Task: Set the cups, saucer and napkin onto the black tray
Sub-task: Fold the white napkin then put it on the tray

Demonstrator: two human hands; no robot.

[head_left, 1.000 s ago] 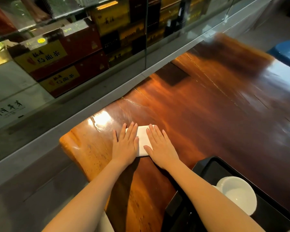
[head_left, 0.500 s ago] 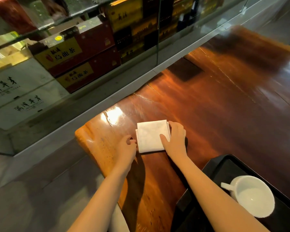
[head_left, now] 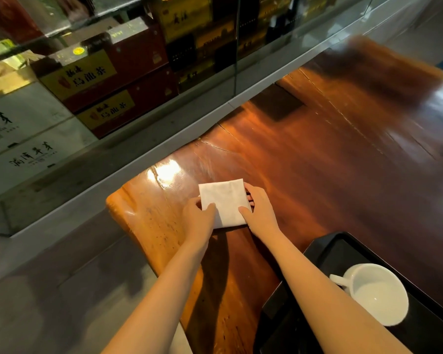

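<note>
Black plastic forms the tray (head_left: 325,249) seen at the lower right, resting on the wooden table (head_left: 317,175). One white cup (head_left: 376,293) is held in it, standing upright with its handle turned toward the left; the cup's inside appears empty. No more of the tray's contents can be made out, since its near part is hidden by the right forearm.

A white napkin (head_left: 224,200) is folded into a neat square and lies flat on the table near its left end, well apart from the tray. Its surface is smooth, with layered edges visible along the right side.

The napkin is pinched at its left edge by the left hand (head_left: 197,218), thumb on top and fingers curled at the edge. Its right edge is gripped by the right hand (head_left: 258,213), thumb pressed on top and fingers tucked against the side.
</note>
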